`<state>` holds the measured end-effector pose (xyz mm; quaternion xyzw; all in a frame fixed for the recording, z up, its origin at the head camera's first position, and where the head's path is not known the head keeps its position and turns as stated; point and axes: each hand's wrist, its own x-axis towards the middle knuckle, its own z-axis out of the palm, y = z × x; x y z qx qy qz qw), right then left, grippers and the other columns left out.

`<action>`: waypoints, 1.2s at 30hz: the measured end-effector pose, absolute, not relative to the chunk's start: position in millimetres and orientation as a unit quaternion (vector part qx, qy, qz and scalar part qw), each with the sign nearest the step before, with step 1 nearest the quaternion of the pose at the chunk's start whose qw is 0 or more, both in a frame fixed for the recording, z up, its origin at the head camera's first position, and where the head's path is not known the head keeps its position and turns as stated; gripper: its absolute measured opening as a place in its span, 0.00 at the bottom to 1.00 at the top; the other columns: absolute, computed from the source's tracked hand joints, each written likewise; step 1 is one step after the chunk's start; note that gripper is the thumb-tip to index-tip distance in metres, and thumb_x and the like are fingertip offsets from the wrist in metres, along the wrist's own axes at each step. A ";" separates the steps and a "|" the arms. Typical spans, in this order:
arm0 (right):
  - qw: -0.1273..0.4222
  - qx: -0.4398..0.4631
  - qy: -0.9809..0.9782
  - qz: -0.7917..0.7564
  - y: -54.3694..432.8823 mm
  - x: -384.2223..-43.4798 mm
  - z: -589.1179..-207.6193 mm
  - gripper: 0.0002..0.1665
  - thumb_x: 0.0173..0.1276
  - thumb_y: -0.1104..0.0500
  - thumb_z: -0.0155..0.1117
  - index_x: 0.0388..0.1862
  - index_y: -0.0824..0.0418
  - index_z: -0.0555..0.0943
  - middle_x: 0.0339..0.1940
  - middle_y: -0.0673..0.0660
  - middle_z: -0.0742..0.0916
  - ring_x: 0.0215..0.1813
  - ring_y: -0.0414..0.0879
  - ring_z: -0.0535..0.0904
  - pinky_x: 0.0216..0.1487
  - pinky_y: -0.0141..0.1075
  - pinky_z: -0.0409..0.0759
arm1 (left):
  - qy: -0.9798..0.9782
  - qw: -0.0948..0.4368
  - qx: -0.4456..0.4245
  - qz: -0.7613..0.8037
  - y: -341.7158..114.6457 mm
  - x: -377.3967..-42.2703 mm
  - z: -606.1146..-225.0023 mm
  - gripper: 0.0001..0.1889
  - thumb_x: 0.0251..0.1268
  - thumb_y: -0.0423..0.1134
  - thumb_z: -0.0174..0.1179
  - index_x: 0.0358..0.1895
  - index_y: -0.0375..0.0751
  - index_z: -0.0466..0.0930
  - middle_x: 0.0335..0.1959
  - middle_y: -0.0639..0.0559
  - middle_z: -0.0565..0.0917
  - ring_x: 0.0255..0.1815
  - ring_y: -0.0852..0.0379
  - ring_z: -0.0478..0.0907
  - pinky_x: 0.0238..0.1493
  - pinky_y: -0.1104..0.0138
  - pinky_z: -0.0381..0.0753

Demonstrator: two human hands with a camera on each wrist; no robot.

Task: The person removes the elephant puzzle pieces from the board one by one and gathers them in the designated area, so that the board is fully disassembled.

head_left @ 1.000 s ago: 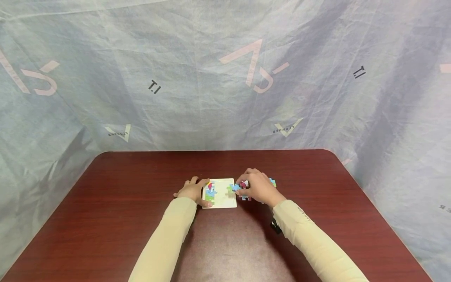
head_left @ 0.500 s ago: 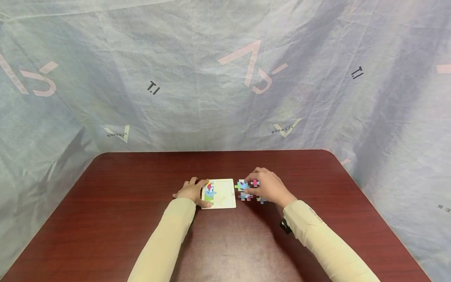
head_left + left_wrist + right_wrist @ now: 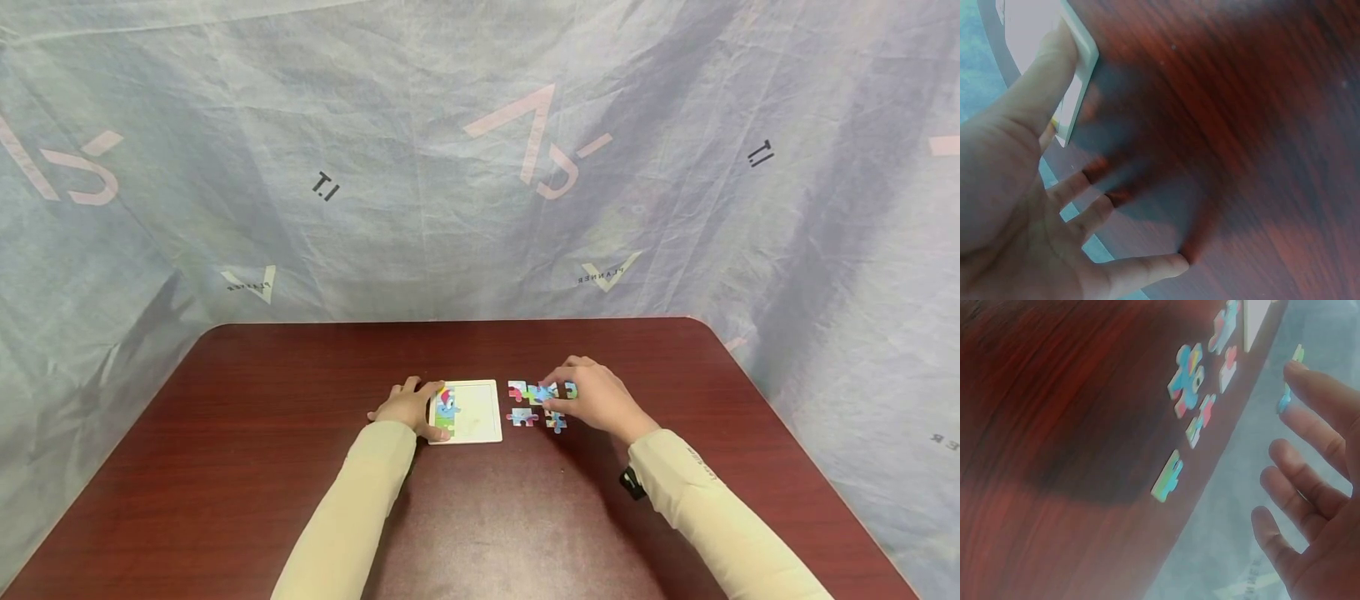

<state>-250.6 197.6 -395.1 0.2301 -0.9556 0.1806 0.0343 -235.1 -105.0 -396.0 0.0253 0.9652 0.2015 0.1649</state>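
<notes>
A shallow white puzzle tray (image 3: 480, 417) lies on the table, its left side filled with pieces showing a blue character in a red cap. My left hand (image 3: 403, 408) rests at that side, fingers spread, with the thumb (image 3: 1054, 59) over the tray's border. To the right of the tray, my right hand (image 3: 600, 402) pinches a blue and green puzzle piece (image 3: 542, 394) between thumb and index finger. In the right wrist view the held puzzle piece (image 3: 1284, 401) appears raised above the table; the other fingers hold nothing.
Several loose puzzle pieces lie right of the tray: a red and white piece (image 3: 516, 389), a pale blue piece (image 3: 522, 417), a blue piece (image 3: 557, 422) and a green-edged piece (image 3: 572, 389). A grey printed curtain (image 3: 420, 208) hangs behind the brown table (image 3: 300, 367).
My right hand has moved right, away from the tray, carrying the pinched puzzle piece and uncovering loose pieces on the table. My left hand has stayed at the tray.
</notes>
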 end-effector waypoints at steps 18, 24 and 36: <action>0.032 0.210 -0.962 0.172 240.7 -243.4 -405.1 0.16 0.64 0.52 0.76 0.49 0.55 0.88 0.46 0.55 0.84 0.47 0.55 0.81 0.43 0.51 0.81 | 0.967 0.162 0.030 0.194 -103.3 -232.7 -394.1 0.46 0.58 0.44 0.76 0.79 0.49 0.62 0.79 0.35 0.56 0.78 0.32 0.54 0.61 0.23 0.60; 0.022 0.206 -0.964 0.166 254.1 -242.2 -413.5 0.14 0.64 0.53 0.77 0.47 0.54 0.89 0.44 0.51 0.84 0.47 0.53 0.80 0.45 0.50 0.80 | 0.966 0.162 0.030 0.197 -105.0 -232.7 -393.6 0.46 0.59 0.44 0.76 0.79 0.49 0.62 0.79 0.35 0.56 0.78 0.32 0.54 0.61 0.23 0.59; -0.003 0.185 -0.967 0.175 261.6 -236.6 -425.6 0.14 0.66 0.53 0.75 0.49 0.54 0.89 0.42 0.52 0.83 0.45 0.51 0.80 0.44 0.49 0.80 | 0.966 0.165 0.026 0.199 -104.2 -233.9 -394.2 0.45 0.60 0.44 0.76 0.79 0.50 0.62 0.79 0.36 0.56 0.78 0.33 0.54 0.62 0.24 0.59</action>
